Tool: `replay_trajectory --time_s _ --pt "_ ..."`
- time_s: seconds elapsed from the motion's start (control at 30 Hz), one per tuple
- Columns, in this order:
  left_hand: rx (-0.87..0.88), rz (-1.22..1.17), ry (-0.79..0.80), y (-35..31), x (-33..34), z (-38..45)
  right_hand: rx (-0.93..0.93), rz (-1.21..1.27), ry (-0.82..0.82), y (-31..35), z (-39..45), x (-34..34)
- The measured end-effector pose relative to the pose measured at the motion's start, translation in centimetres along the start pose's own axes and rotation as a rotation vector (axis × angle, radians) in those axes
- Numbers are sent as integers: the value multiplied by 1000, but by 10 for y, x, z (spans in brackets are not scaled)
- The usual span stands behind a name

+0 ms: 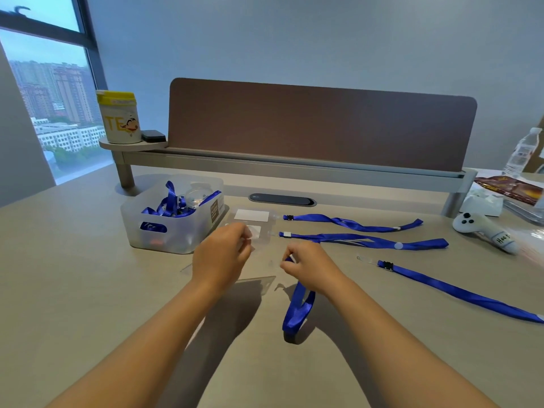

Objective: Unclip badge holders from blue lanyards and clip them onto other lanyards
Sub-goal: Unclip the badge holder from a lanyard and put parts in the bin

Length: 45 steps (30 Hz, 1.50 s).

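Observation:
My left hand [223, 254] pinches the top edge of a clear badge holder [259, 282], which hangs above the table. My right hand [306, 265] grips the clip end of a blue lanyard [297, 313] whose loop dangles below my wrist. The two hands are close together, a small gap between them. Three more blue lanyards lie flat to the right: a far one [353, 223], a middle one [368, 240] and a near one [456, 291]. Two clear badge holders with white cards [253, 215] lie next to the far and middle lanyards' clip ends.
A translucent plastic bin [176, 225] with several blue lanyards stands at the left. A white controller [482, 231] and snack packets [512, 189] lie at the right. A brown desk divider [321, 125] runs along the back, with a yellow canister [119, 116] on its shelf.

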<state>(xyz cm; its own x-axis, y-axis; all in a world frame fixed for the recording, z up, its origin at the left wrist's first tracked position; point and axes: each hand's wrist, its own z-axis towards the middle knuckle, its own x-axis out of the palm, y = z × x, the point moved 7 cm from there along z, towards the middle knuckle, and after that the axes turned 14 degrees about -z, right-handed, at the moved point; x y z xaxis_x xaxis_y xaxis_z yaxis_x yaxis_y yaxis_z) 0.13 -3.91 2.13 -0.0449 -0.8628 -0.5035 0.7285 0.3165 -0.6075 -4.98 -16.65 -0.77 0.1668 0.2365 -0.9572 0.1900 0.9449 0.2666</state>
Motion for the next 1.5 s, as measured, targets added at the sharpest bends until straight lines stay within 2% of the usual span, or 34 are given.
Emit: replay_trajectory --time_s 0.1,0.17,0.23,0.43,0.53,0.63,0.7,0.87,1.03,1.13,1.27,1.37,1.5 --pt "19 77 101 -1 13 -6 133 132 -80 -17 1 -5" --pt "16 142 200 1 26 -13 225 177 -5 -29 -1 6" --pt "-2 197 319 5 39 -19 288 170 137 -41 -4 23" --pt "-77 237 518 19 55 -27 227 150 373 -51 -16 39" --pt "-119 231 594 21 58 -29 187 -41 435 -47 -18 45" --pt "-167 219 614 25 56 -32 193 -247 349 -42 -15 43" --pt "-197 226 614 29 53 -33 173 -292 309 -38 -13 41" --pt "-227 284 645 44 49 -33 165 -143 236 -39 -12 31" --pt "-274 325 699 61 47 -34 185 -142 128 -46 -12 25" --pt "-219 387 733 57 49 -31 217 -98 100 -47 -10 24" --pt "-92 566 815 45 54 -31 290 89 18 -47 -6 20" --pt "-18 668 781 43 48 -30 323 230 -58 -41 0 10" --pt "-61 612 664 43 13 -15 266 345 -142 -16 18 -11"
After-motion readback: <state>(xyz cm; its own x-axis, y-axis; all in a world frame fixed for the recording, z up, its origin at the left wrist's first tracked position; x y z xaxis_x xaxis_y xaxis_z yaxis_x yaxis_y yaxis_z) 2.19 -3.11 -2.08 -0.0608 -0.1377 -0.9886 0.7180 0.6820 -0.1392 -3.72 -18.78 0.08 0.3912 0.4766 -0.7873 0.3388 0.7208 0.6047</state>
